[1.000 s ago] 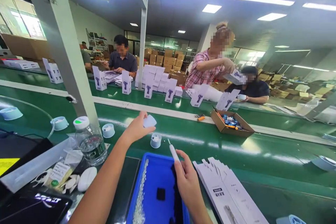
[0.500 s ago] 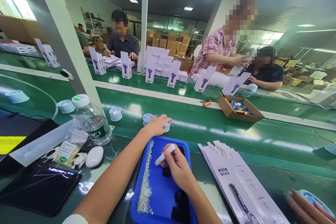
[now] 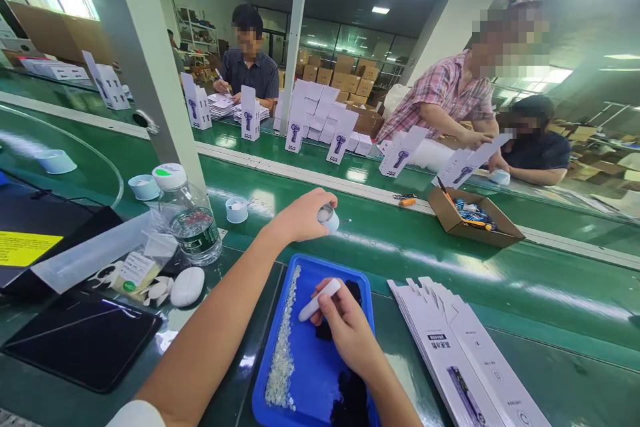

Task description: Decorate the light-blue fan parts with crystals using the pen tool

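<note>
My left hand [image 3: 306, 215] reaches over the green belt, its fingers curled around a small light-blue round part [image 3: 331, 224] with a clear or greyish inside. A short thin wire end sticks out to the right of that part. Above the blue tray [image 3: 369, 290], my right hand [image 3: 350, 327] grips a white pen-shaped stick [image 3: 320, 300], tilted with its lower end to the left. Inside the tray, tiny clear pieces [image 3: 280, 373] lie in a strip along the left side. Small black pieces [image 3: 349, 393] are heaped along the right side, partly behind my right hand.
Light-blue parts [image 3: 237, 209] stand spaced on the belt to the left. A water bottle [image 3: 193, 227], white case [image 3: 187, 287] and black tablet [image 3: 83, 340] lie left. Flat printed boxes [image 3: 450, 353] are at right. Beyond are an open carton [image 3: 475, 230] and several co-workers.
My left hand has closed around a light-blue part and shifted slightly up. My right hand still holds the white stick. Another person's hand with a light-blue part has left the lower right.
</note>
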Action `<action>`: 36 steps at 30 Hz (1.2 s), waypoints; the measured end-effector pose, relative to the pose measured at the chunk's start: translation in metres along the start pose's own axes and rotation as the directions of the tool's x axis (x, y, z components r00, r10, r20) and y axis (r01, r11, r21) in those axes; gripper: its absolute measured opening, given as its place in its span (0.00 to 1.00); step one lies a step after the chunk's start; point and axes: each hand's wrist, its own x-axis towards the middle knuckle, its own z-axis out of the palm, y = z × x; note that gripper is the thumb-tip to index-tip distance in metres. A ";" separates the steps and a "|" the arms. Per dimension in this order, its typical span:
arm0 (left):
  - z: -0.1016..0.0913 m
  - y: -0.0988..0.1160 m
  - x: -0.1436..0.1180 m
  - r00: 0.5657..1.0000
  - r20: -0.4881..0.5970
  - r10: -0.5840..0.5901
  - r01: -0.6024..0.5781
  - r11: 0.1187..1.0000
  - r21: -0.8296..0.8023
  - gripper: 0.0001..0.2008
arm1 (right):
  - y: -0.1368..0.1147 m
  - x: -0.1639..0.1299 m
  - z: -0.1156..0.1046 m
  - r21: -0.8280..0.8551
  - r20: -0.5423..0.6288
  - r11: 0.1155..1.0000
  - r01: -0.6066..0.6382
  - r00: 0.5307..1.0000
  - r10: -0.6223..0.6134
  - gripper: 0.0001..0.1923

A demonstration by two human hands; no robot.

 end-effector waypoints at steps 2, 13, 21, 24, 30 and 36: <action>-0.005 0.003 -0.003 1.000 0.008 0.009 -0.009 1.000 0.016 0.21 | 0.000 -0.001 -0.001 -0.017 -0.001 1.000 -0.004 1.000 0.004 0.17; -0.020 0.014 -0.009 0.999 -0.022 0.026 -0.025 0.998 0.053 0.19 | -0.004 -0.010 -0.006 -0.384 -0.003 0.903 0.194 0.977 -0.211 0.08; -0.022 0.016 -0.012 1.000 -0.001 -0.020 0.020 0.999 0.037 0.20 | -0.001 -0.015 -0.009 -0.377 -0.088 0.907 0.189 0.967 -0.238 0.08; -0.021 0.017 -0.012 0.999 0.006 -0.042 0.042 0.999 0.026 0.20 | 0.002 -0.015 -0.010 -0.358 -0.124 0.918 0.173 0.965 -0.230 0.08; -0.019 0.017 -0.012 1.000 -0.005 -0.026 0.026 0.999 0.029 0.19 | 0.004 -0.015 -0.010 -0.330 -0.112 0.935 0.127 0.979 -0.173 0.08; -0.019 0.017 -0.012 0.999 -0.012 -0.030 0.031 0.999 0.032 0.20 | -0.001 -0.011 -0.007 -0.434 -0.068 0.879 0.198 0.966 -0.250 0.07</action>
